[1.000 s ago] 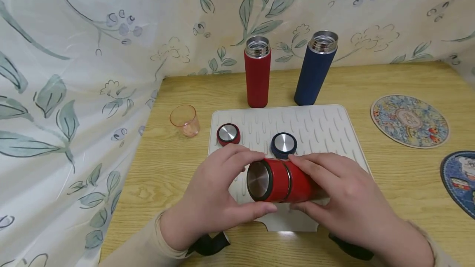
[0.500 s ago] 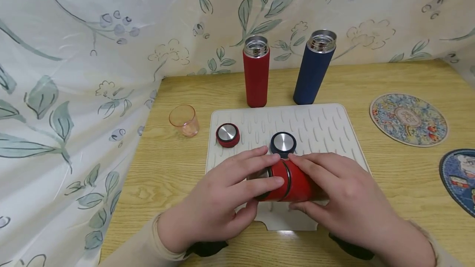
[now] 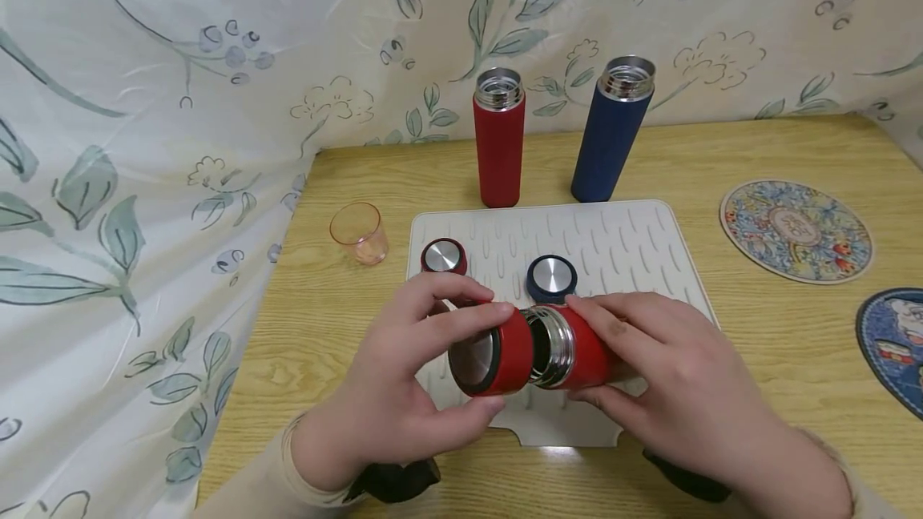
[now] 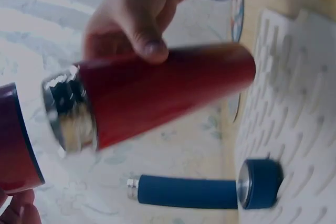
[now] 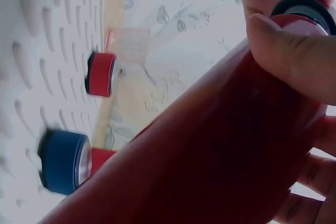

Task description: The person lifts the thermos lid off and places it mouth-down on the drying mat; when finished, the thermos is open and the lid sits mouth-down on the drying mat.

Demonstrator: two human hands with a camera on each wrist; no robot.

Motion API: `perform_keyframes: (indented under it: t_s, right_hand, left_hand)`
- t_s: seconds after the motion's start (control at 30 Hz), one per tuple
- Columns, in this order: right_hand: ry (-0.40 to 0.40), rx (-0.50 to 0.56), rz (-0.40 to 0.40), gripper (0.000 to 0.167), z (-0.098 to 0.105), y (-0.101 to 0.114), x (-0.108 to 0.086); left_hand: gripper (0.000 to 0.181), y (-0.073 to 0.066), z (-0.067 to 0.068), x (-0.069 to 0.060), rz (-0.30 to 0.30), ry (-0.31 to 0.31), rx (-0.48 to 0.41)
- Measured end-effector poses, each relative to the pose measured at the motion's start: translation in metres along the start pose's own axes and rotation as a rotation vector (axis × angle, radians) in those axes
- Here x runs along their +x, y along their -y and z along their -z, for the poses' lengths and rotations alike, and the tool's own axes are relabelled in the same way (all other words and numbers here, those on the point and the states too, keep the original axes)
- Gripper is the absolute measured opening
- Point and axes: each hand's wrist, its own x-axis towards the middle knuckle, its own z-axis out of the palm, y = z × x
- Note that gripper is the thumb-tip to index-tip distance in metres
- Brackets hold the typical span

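Note:
My left hand [image 3: 404, 375] pinches a red lid [image 3: 513, 351] with a steel top between thumb and fingers. Just right of it, my right hand [image 3: 671, 375] grips a red thermos flask [image 3: 587, 351] by its body, mouth tilted toward the lid. A gap separates the lid from the flask's steel threaded neck [image 3: 554, 345]. In the left wrist view the flask [image 4: 168, 93] shows its full length, with the lid [image 4: 18, 145] apart at the left edge. Beyond the hands, a small red cap [image 3: 443, 256] and a dark blue cap [image 3: 551, 277] lie on the white mat [image 3: 613, 239].
A red flask [image 3: 499, 150] and a dark blue flask [image 3: 613, 138], both uncapped, stand behind the mat. A clear orange-tinted cup [image 3: 358, 235] is at the left. Two round coasters, one floral [image 3: 796, 231] and one blue [image 3: 894, 347], lie at the right.
The red lid has come off the flask in my left hand and moved left, exposing the threaded neck. My right hand stays around the flask in about the same place.

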Motion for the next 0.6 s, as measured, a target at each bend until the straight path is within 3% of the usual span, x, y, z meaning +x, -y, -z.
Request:
perform_keyframes:
  t_s: [0.13, 0.33, 0.5, 0.6]
  right_hand:
    - [-0.051, -0.009, -0.059, 0.085, 0.006, -0.008, -0.005]
    - [-0.157, 0.014, -0.237, 0.1, 0.017, -0.025, -0.019]
    - [-0.184, 0.008, -0.558, 0.085, 0.029, -0.039, -0.035]
    - [-0.224, 0.028, -0.711, 0.093, 0.036, -0.047, -0.042]
  left_hand:
    - [0.06, 0.004, 0.005, -0.001, 0.08, -0.02, 0.029]
    - [0.065, 0.011, 0.003, -0.008, 0.222, 0.064, 0.124]
    - [0.062, 0.02, -0.002, -0.014, 0.32, 0.185, 0.187]
    - [0.061, 0.027, -0.007, -0.017, 0.351, 0.285, 0.243]
